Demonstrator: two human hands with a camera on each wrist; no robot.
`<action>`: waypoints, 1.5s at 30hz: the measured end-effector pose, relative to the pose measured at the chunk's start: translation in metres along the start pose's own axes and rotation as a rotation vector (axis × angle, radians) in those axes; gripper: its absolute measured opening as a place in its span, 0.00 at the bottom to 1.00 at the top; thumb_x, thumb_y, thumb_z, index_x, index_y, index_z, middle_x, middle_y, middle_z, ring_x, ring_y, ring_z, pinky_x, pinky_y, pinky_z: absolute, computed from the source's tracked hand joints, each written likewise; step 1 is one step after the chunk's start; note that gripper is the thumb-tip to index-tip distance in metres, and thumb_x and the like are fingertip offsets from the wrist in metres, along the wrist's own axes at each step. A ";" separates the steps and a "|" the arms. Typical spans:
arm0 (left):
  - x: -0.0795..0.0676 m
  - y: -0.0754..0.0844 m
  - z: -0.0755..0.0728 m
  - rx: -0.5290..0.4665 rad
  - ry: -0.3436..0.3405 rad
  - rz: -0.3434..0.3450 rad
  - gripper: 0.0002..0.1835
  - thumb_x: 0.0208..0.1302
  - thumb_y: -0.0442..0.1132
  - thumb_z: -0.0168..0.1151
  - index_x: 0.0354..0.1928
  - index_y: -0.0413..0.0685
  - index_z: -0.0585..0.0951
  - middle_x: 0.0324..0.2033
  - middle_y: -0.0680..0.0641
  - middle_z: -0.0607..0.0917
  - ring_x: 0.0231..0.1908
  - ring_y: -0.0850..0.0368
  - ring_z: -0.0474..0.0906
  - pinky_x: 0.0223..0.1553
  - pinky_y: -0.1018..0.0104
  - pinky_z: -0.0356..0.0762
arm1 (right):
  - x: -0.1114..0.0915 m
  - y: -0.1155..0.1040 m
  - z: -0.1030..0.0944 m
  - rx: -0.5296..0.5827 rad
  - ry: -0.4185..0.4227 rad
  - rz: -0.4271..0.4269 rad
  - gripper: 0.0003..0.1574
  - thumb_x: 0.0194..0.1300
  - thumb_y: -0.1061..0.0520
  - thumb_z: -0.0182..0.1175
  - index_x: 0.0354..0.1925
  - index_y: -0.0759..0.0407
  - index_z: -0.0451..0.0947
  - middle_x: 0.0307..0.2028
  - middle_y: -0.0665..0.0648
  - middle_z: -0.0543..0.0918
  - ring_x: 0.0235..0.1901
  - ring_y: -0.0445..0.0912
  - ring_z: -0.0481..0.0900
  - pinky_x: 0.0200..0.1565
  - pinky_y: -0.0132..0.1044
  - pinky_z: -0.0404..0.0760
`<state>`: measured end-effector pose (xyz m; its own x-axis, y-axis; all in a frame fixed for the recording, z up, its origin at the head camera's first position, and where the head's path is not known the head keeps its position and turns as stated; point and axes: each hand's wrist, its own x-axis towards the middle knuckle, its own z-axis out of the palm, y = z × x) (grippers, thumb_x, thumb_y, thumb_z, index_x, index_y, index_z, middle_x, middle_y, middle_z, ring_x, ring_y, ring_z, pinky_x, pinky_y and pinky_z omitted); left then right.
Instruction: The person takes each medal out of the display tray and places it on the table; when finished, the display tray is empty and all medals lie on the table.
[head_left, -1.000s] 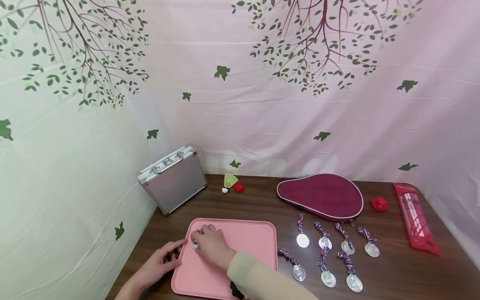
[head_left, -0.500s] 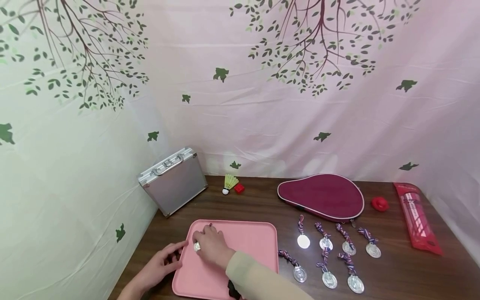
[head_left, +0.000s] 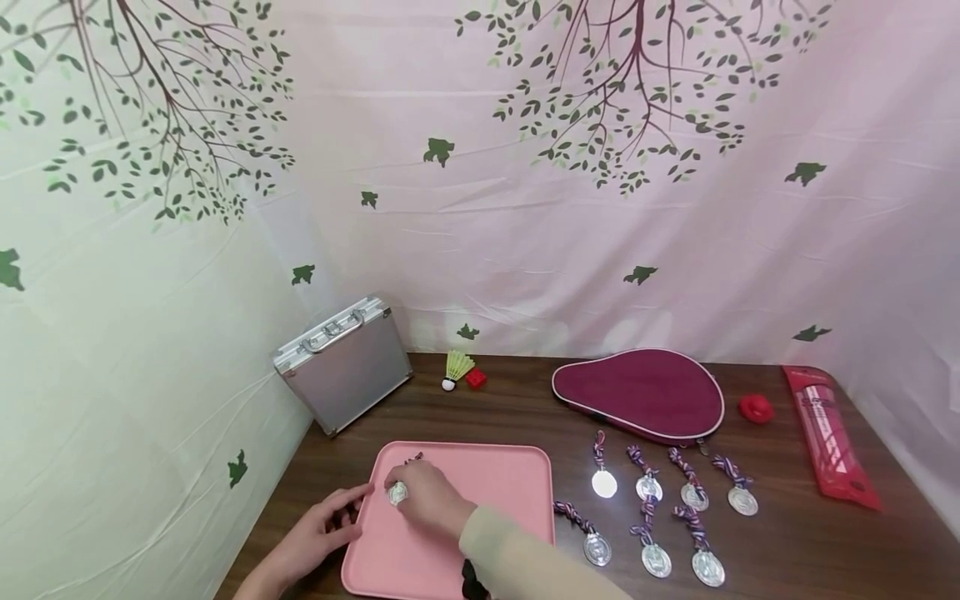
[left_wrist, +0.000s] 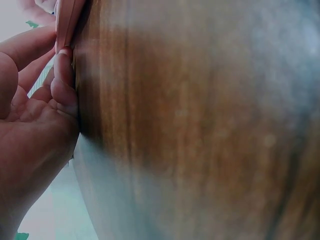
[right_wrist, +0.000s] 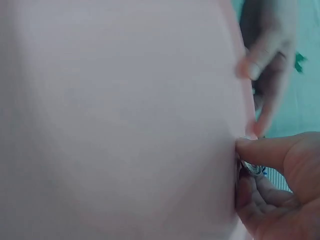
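My right hand (head_left: 431,497) is over the left part of a pink tray (head_left: 498,471), pinching a silver medal (head_left: 398,493) between thumb and fingers. In the right wrist view the medal (right_wrist: 252,167) shows partly behind the thumb. A bit of its striped ribbon (head_left: 415,458) peeks out past the fingers. My left hand (head_left: 318,529) holds the tray's left rim, thumb and forefinger apart along it. The left wrist view shows the bent fingers (left_wrist: 61,85) of that hand at the tray edge (left_wrist: 66,22), close to the table.
Several silver medals (head_left: 656,560) with knotted ribbons lie right of the tray. Behind are a maroon paddle case (head_left: 645,393), a red hat-shaped piece (head_left: 756,408) and a red packet (head_left: 828,437). A silver case (head_left: 348,367), a shuttlecock (head_left: 455,369) and a red block (head_left: 476,377) stand further left.
The right hand has shifted slightly on the tray, and more of the medal shows beside its fingers. The left hand stays at the rim.
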<state>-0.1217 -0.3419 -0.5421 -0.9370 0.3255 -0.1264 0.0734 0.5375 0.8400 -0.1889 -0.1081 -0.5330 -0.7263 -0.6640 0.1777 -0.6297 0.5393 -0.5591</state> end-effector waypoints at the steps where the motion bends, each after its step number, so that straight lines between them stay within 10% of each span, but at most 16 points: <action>1: 0.000 -0.001 0.000 -0.005 -0.001 0.001 0.28 0.64 0.42 0.62 0.66 0.53 0.69 0.46 0.43 0.73 0.39 0.55 0.70 0.37 0.67 0.69 | -0.001 0.003 -0.004 0.056 -0.018 0.011 0.17 0.50 0.65 0.69 0.41 0.53 0.83 0.36 0.43 0.84 0.40 0.35 0.78 0.47 0.29 0.72; 7: 0.002 -0.004 0.002 -0.012 -0.011 0.005 0.28 0.64 0.42 0.62 0.66 0.53 0.69 0.47 0.43 0.73 0.39 0.55 0.70 0.37 0.67 0.69 | -0.012 0.019 -0.028 0.318 -0.139 0.064 0.14 0.54 0.67 0.67 0.41 0.57 0.84 0.38 0.46 0.84 0.36 0.36 0.78 0.38 0.26 0.73; 21: 0.006 -0.006 0.003 -0.010 0.025 0.074 0.28 0.63 0.39 0.62 0.65 0.48 0.70 0.45 0.43 0.74 0.36 0.58 0.71 0.34 0.67 0.68 | -0.081 0.071 -0.101 0.198 -0.173 -0.226 0.14 0.58 0.64 0.64 0.44 0.54 0.85 0.38 0.45 0.82 0.35 0.35 0.77 0.38 0.27 0.76; 33: 0.001 -0.003 0.000 -0.001 0.014 0.044 0.29 0.63 0.39 0.62 0.66 0.50 0.69 0.46 0.44 0.74 0.37 0.57 0.71 0.35 0.67 0.68 | -0.182 0.133 -0.181 0.254 -0.052 -0.277 0.11 0.63 0.63 0.62 0.43 0.50 0.83 0.40 0.48 0.83 0.39 0.39 0.80 0.38 0.34 0.78; 45: 0.001 -0.005 0.000 -0.014 -0.006 0.006 0.29 0.63 0.41 0.62 0.66 0.52 0.69 0.47 0.43 0.73 0.38 0.56 0.71 0.35 0.66 0.69 | -0.297 0.188 -0.226 0.325 0.023 -0.092 0.12 0.61 0.65 0.62 0.43 0.53 0.79 0.39 0.51 0.83 0.38 0.41 0.79 0.38 0.32 0.77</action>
<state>-0.1227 -0.3440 -0.5463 -0.9345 0.3335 -0.1242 0.0743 0.5243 0.8483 -0.1538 0.3076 -0.5083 -0.6788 -0.6885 0.2555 -0.5748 0.2816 -0.7683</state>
